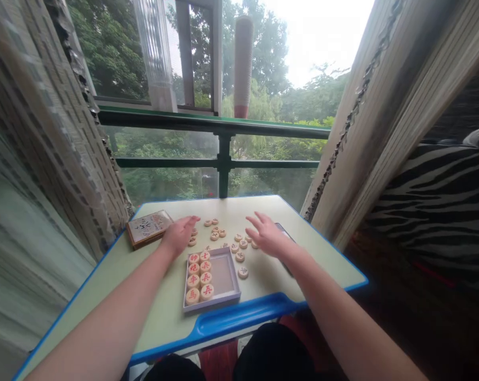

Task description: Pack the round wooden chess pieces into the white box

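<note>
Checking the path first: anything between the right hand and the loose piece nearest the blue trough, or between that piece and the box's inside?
Nothing visible stands between the right hand and that loose piece. From there into the box, only its low right wall intervenes.

Seated at pale table [163,325] with blue edge, facing green railing [271,128] and trees [108,58]. Holding left hand [179,235] palm down, fingers stretched, beside loose pieces [243,273] and near flat case [150,228]; contact unclear. Holding right hand [266,236] with fingers parted over more loose pieces, next to dark flat object [286,231] partly hidden by forearm. Between forearms, in shallow box [225,270]: eight red-marked pieces [206,291], two columns of four along left side. On railing: tall cup stack [243,63]. To both sides: curtains [366,111].
</note>
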The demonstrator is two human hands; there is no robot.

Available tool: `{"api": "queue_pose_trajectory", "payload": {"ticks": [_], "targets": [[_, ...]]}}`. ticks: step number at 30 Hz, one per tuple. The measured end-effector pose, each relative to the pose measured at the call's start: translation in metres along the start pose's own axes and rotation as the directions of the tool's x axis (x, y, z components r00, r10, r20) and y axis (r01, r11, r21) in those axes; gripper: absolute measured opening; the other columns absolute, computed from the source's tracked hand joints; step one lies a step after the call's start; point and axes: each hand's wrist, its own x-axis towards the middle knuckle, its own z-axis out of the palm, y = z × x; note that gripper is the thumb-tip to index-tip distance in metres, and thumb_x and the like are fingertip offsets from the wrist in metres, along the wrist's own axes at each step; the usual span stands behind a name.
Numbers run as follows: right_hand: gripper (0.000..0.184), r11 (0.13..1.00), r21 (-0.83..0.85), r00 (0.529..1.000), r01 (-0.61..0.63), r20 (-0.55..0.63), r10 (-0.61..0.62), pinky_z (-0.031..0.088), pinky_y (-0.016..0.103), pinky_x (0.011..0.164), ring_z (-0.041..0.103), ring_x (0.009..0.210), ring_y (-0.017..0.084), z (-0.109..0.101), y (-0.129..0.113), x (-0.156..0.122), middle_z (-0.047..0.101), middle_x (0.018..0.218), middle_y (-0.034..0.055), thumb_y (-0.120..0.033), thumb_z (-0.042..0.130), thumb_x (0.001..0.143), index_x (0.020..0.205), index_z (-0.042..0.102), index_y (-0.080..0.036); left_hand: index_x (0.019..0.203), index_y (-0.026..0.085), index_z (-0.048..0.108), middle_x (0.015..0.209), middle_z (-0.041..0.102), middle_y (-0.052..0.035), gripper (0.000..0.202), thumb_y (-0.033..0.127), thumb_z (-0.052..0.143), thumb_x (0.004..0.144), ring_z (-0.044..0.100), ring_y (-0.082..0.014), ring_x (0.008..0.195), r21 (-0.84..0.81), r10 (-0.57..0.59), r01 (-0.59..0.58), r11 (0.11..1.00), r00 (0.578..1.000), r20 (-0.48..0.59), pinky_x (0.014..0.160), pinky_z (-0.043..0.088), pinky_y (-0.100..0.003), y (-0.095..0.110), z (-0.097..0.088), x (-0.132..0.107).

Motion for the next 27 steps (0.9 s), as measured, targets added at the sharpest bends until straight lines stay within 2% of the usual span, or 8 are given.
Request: {"api": "queue_pose_trajectory", "payload": {"ticks": [2,4,7,14,18,20,23,27], "targets": [[0.054,0.997,0.007,0.988,0.078,0.135,-0.078,0.018,0.044,0.106,0.014,0.134,0.027,0.010,-0.003,-0.015,0.022,0.146,0.0093,-0.047,0.032,0.088,0.134,0.038,-0.021,0.100,0.020,0.066,0.111,0.063,-0.0075,0.056,0.060,0.031,0.081,0.053,-0.0231,0.109,-0.019,-0.011,0.012,1.000,0.999,0.041,0.097,0.035,-0.038,-0.001,0.003,0.000],[0.056,0.986,0.020,0.967,0.163,0.197,-0.164,0.015,0.044,0.107,0.008,0.135,0.027,0.020,-0.003,-0.028,0.016,0.148,0.0069,-0.051,0.034,0.087,0.136,0.034,-0.025,0.099,0.020,0.066,0.113,0.062,-0.0079,0.057,0.060,0.030,0.081,0.052,-0.0232,0.111,-0.035,-0.045,0.046,0.998,0.998,0.031,0.098,0.035,-0.038,-0.002,0.004,0.000],[0.052,0.969,0.023,0.937,0.247,0.250,-0.245,0.012,0.043,0.109,0.007,0.136,0.025,0.032,0.000,-0.035,0.017,0.148,0.0036,-0.046,0.032,0.088,0.136,0.034,-0.027,0.095,0.020,0.067,0.110,0.064,-0.0082,0.058,0.060,0.028,0.082,0.053,-0.0236,0.110,-0.020,-0.073,0.073,0.997,0.997,-0.009,0.097,0.036,-0.038,-0.001,0.002,0.001],[0.049,0.955,-0.044,0.941,0.292,0.191,-0.279,0.016,0.043,0.107,0.018,0.133,0.026,0.049,-0.002,-0.001,0.029,0.144,0.0071,-0.039,0.025,0.091,0.134,0.038,-0.021,0.086,0.018,0.069,0.099,0.068,-0.0089,0.057,0.057,0.027,0.083,0.058,-0.0229,0.101,0.060,-0.039,0.045,0.997,0.995,-0.095,0.093,0.040,-0.038,0.004,-0.001,-0.002],[0.041,0.933,-0.105,0.937,0.345,0.097,-0.336,0.026,0.037,0.102,0.035,0.123,0.022,0.053,-0.018,0.025,0.044,0.131,0.0092,-0.027,0.028,0.090,0.125,0.048,-0.018,0.074,0.017,0.069,0.088,0.069,-0.0095,0.056,0.057,0.031,0.082,0.061,-0.0218,0.093,0.104,0.067,-0.059,0.993,0.995,-0.078,0.092,0.041,-0.038,0.003,0.001,-0.003],[0.035,0.931,-0.147,0.942,0.333,0.097,-0.321,0.033,0.035,0.094,0.043,0.111,0.022,0.052,-0.027,0.034,0.051,0.120,0.0115,-0.021,0.033,0.086,0.116,0.053,-0.016,0.071,0.017,0.069,0.084,0.069,-0.0095,0.055,0.056,0.032,0.082,0.061,-0.0217,0.092,0.101,0.089,-0.082,0.992,0.993,-0.076,0.092,0.041,-0.038,0.002,0.001,-0.003],[0.028,0.929,-0.171,0.944,0.328,0.098,-0.315,0.037,0.034,0.085,0.048,0.100,0.021,0.054,-0.033,0.040,0.055,0.110,0.0117,-0.016,0.040,0.081,0.105,0.056,-0.015,0.072,0.017,0.070,0.086,0.069,-0.0097,0.052,0.054,0.036,0.081,0.060,-0.0218,0.092,0.040,0.051,-0.048,0.998,0.994,-0.095,0.091,0.041,-0.037,0.002,0.001,-0.003],[0.026,0.937,-0.048,0.938,0.345,0.005,-0.346,0.034,0.033,0.090,0.045,0.102,0.019,0.062,-0.028,0.043,0.053,0.112,0.0105,-0.019,0.036,0.086,0.104,0.055,-0.016,0.081,0.016,0.071,0.085,0.069,-0.0075,0.046,0.054,0.045,0.076,0.061,-0.0224,0.088,-0.044,-0.094,0.093,0.995,0.995,-0.026,0.084,0.045,-0.036,-0.001,0.004,-0.001]]}}
